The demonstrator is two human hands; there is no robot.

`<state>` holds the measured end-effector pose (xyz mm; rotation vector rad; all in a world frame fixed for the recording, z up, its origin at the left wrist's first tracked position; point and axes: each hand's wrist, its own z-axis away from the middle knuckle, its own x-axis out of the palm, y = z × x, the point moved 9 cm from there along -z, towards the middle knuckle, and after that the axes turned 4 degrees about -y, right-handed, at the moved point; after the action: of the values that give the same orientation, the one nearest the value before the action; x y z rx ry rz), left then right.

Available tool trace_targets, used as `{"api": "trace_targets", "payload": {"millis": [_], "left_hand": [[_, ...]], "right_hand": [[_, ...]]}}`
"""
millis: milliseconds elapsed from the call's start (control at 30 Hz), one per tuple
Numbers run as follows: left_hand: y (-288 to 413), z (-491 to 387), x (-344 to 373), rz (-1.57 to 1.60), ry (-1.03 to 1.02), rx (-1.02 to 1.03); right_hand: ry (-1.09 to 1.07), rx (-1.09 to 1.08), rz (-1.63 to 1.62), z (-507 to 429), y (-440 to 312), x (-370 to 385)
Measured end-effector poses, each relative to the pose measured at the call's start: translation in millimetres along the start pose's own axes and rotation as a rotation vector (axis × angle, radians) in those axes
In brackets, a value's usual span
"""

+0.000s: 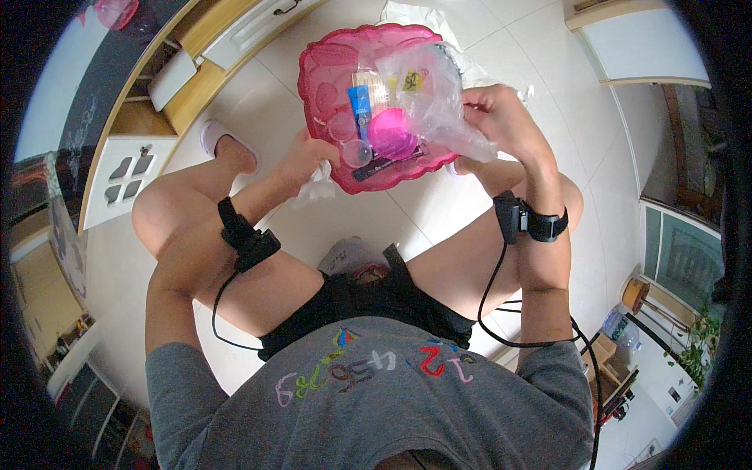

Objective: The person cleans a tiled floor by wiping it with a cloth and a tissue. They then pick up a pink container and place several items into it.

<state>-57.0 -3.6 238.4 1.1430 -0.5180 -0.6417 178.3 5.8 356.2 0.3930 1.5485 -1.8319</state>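
A translucent pink plastic tray [323, 61] with a scalloped rim is held up between my knees. My left hand [308, 155] grips its near left edge, and a crumpled white piece [317, 187] hangs below that hand. At the tray's right side, my right hand [508, 120] pinches a clear plastic bag [437, 100] bearing a yellow label. The bag covers the right part of the tray. Inside lie a bright pink round thing [390, 132], a blue packet [360, 106], a beige packet [376, 82], a small clear cup [356, 154] and a dark narrow packet [376, 170].
White plastic sheeting [417, 14] lies on the tiled floor [517, 53] beyond the tray. A wooden cabinet with white doors [126, 176] stands at the left. Black cables [484, 305] run from the wrist straps along my arms. A white cabinet [652, 50] is at the upper right.
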Motion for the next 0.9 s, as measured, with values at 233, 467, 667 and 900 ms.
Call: {"api": "trace_targets", "payload": {"millis": [233,467,667,900], "left_hand": [[20.9,2.8,-3.3,-0.492,-0.117,0.303],[-6.3,3.9,-19.6,0.067,0.046,-0.190],[24.4,5.7,10.1,0.228,0.095,-0.047],[15.9,-1.0,5.7,0.041,-0.021,0.110]], "right_hand": [[0.895,-0.351,0.188,50.5,-19.7,-94.7],[0.228,0.054,0.186,12.2,32.5,-14.1],[0.452,-0.241,0.449,1.8,-24.9,28.9],[0.503,0.039,-0.763,8.7,44.2,0.5]]}}
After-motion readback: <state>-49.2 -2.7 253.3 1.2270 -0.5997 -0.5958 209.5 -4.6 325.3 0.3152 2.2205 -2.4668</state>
